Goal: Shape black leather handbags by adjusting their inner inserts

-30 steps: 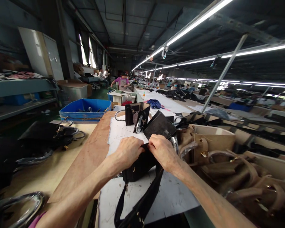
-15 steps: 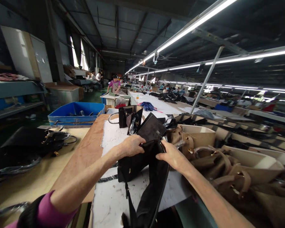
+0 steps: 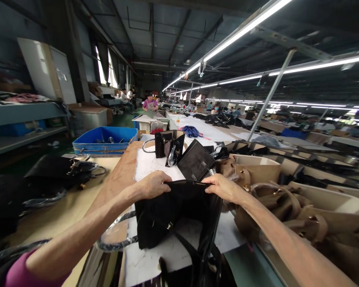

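A black handbag [image 3: 155, 219] stands on the white-covered table [image 3: 143, 263] in front of me. My left hand [image 3: 155, 184] pinches the left end of its top edge, and my right hand [image 3: 217, 186] grips the right end, so the edge runs straight between them. A plastic-wrapped handle [image 3: 116, 243] sticks out on the bag's left side. Dark straps hang down at its near side. Just beyond lies a flat black panel or bag [image 3: 196, 159], and a smaller black bag [image 3: 164, 145] stands behind it.
Brown handbags [image 3: 287, 207] crowd the table on the right. Black bags [image 3: 54, 171] lie on the board at left. Behind them is a blue bin [image 3: 104, 139]. A slanted metal pole [image 3: 271, 95] rises at right. A person in purple [image 3: 150, 104] works farther back.
My hands have moved apart along the bag's top edge, pulling it straight. The bag has turned and shifted a little left and nearer, with its wrapped handle now showing more.
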A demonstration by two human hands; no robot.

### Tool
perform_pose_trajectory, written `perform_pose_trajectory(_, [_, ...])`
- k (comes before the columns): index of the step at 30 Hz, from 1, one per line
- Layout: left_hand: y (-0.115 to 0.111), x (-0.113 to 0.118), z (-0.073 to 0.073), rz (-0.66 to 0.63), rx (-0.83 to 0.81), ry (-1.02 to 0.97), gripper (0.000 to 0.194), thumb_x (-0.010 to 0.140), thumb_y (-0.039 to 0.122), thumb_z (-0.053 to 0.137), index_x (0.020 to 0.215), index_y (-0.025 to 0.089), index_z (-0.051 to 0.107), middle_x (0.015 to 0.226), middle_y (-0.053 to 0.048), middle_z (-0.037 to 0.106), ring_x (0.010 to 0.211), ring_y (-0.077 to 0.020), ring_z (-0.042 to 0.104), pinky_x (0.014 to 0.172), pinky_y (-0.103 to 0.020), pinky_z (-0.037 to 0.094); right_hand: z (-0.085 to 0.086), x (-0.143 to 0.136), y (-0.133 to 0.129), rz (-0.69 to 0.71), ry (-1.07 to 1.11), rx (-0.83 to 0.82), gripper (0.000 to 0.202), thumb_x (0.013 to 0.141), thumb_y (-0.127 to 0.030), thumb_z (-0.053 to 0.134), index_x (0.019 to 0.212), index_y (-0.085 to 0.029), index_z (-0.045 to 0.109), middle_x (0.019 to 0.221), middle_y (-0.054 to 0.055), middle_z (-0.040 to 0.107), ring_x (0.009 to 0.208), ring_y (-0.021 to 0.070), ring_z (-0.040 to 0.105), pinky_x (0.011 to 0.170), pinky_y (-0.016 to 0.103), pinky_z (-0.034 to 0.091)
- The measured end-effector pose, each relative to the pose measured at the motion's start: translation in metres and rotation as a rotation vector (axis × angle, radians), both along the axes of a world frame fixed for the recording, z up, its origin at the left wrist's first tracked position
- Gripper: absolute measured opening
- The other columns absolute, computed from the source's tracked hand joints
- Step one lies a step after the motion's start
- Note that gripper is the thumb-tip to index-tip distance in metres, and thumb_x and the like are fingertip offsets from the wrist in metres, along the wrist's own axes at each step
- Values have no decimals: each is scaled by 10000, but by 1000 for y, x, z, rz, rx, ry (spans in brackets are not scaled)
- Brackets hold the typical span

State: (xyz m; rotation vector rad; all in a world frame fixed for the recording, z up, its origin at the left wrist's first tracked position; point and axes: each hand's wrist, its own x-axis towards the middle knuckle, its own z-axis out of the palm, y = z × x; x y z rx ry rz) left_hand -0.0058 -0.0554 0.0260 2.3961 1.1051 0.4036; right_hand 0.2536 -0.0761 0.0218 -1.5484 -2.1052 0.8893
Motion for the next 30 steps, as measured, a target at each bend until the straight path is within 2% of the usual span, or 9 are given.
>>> perform_pose_trajectory(6, [6, 10, 0, 60, 161, 78, 209, 650, 124, 498, 773, 196, 651, 685, -13, 616, 656, -157, 541, 582, -220, 359, -2, 5, -3, 27, -72, 39, 114, 652, -179, 491, 626, -143, 595, 539, -43, 482, 551, 108, 434, 531, 202, 314])
perform_pose_trajectory(10, [5, 19, 0, 40, 227, 46, 193, 657, 84, 486, 741, 188, 625, 676, -13, 608, 664, -154, 548, 592, -219, 363, -5, 6, 0, 36, -68, 63, 120, 646, -179, 499, 636, -149, 615, 551, -40, 506, 562, 115, 447, 549, 212, 324])
perform_pose_trajectory(16, [-2, 38, 0, 24, 307, 96, 174, 766, 117, 449, 745, 167, 614, 692, -54, 619, 692, -181, 577, 625, -251, 377, -5, 5, -2, 46, -55, 71, 148, 652, -178, 495, 682, -154, 638, 586, -32, 536, 580, 124, 461, 570, 218, 336])
perform_pose_trajectory(21, [3, 48, -5, -17, 395, 167, 173, 788, 116, 445, 865, 177, 588, 714, -52, 639, 717, -197, 610, 610, -251, 387, -3, 2, -3, 44, -74, 84, 127, 657, -184, 489, 661, -150, 611, 583, -35, 517, 579, 119, 448, 577, 216, 332])
perform_pose_trajectory(25, [7, 54, -8, -4, 400, 183, 159, 794, 137, 446, 799, 180, 600, 697, -46, 643, 706, -189, 611, 594, -243, 384, -3, 0, -4, 40, -99, 117, 100, 664, -191, 492, 625, -149, 573, 571, -40, 481, 586, 114, 430, 582, 214, 320])
perform_pose_trajectory(30, [10, 60, -8, 89, 337, 147, 184, 780, 184, 461, 757, 193, 643, 683, -37, 643, 694, -178, 594, 605, -248, 373, -5, -2, -8, 23, -126, 162, 126, 690, -208, 490, 663, -146, 596, 582, -33, 489, 590, 116, 428, 587, 219, 315])
